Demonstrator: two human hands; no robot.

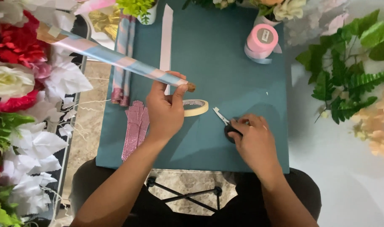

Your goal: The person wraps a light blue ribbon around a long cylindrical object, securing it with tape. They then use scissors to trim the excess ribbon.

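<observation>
Far left: heap of red, white and pink paper flowers along the edge. Next, a long rolled paper cone, pink and pale blue stripes, runs diagonally from upper left down to the left hand; that hand is closed around its narrow lower end, thumb and fingers pinching it, a small brown tip poking out past the fingers. Under the cone, two more striped rolled sticks lie on the teal sheet that covers the bench. Below them, a stack of pink glitter strips, just left of the left wrist. A white paper strip lies upright on the sheet. A roll of cream masking tape sits flat just right of the left hand, touching or nearly so. Right hand rests on the sheet, closed on the dark handles of small scissors, blades pointing up-left. Pink ribbon spool near the top edge. Far right: green fern leaves, peach blossoms.
</observation>
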